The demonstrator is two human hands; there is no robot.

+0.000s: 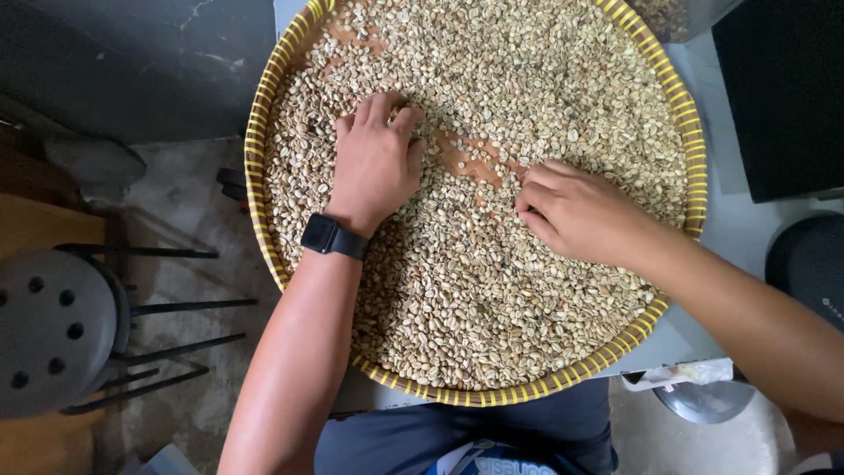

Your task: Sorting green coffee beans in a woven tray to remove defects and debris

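A wide round woven tray [257, 158] with a yellow-striped rim fills the middle of the view, heaped with pale, greenish-tan beans [492, 299]. The beans lie thick across the tray from 3 o'clock round to 9, thinner near the centre, where a bare reddish-brown patch of the tray floor shows between the two hands; another bare streak sits up at 11 o'clock.

The left hand [376, 158], a black watch [334, 237] on its wrist, lies flat on the beans left of centre, fingers close together and pointing toward 12, gripping nothing. The right hand [576, 211] comes in from 4 o'clock, fingers curled in and fingertips pinched together at the edge of the bare patch; whether a bean sits between them I cannot tell.

The rim runs close on both sides: at 9 o'clock just beyond the left wrist, at 3 o'clock just past the right hand. Outside it, a grey stool [53, 330] stands at 8 o'clock, well apart, on a rough floor.
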